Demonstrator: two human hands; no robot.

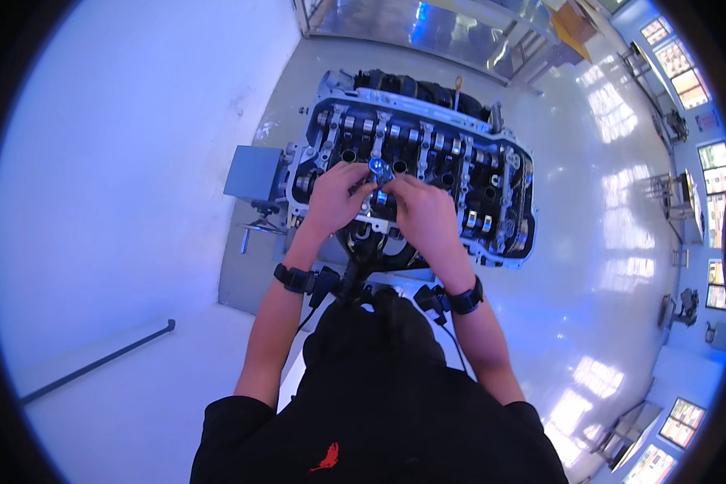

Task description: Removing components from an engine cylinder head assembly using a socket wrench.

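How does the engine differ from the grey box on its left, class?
The engine looks far larger than the grey box. The engine's top lies open, crowded with metal parts; the box shows plain, flat faces. The left hand and right hand are over the engine, neither over the box. Both show grey surfaces.

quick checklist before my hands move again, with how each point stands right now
1. Left hand at the shiny part: ok, on its left side.
2. Right hand at the same part: ok, on its right side.
3. Grip firm on the part: cannot tell, too small to see.
4. Part's underside resting on the engine: cannot tell, hidden from above.
5. Hands apart from the crank: ok, it stands off to the left.
6. Left wristband and right wristband on the wrists: ok, both.
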